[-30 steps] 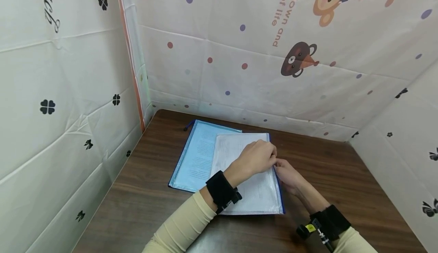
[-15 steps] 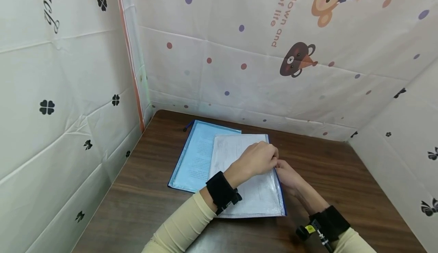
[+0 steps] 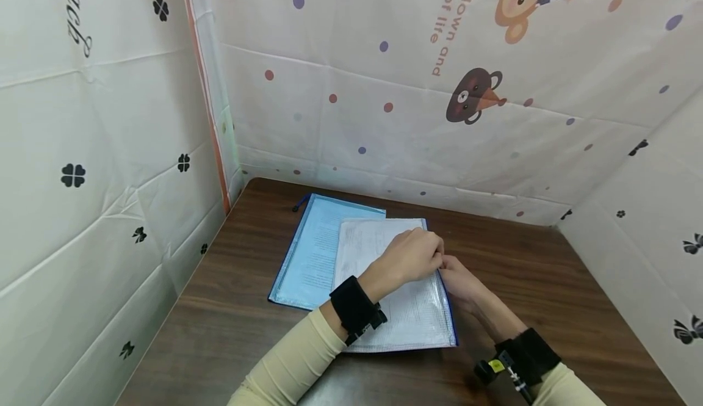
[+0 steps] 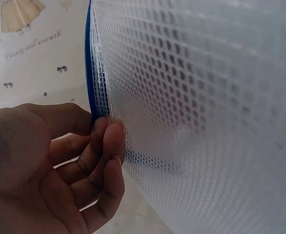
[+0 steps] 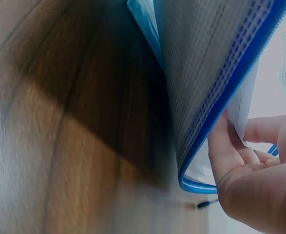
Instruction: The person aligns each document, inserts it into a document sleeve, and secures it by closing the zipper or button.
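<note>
**Mesh pouch edge in both hands, papers inside**

On the desk (image 3: 247, 320), the white mesh pouch (image 3: 406, 308) overlaps a blue folder (image 3: 313, 247). Left hand (image 3: 409, 256) pinches its blue-trimmed edge; right hand (image 3: 461, 281) grips the same opening. Whether it is zipped cannot be told.

- We see white mesh pouch (image 3: 406, 308), blue edging.
- Light blue pouch (image 3: 313, 247) under it.
- Dark brown wood-grain table (image 3: 230, 326).
- Cream sleeves, black wrist straps.

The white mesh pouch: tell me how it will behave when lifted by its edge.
The white mesh pouch probably flops: its blue edge already bows where the left hand and right hand hold it. Likely light, holding only paper.
</note>
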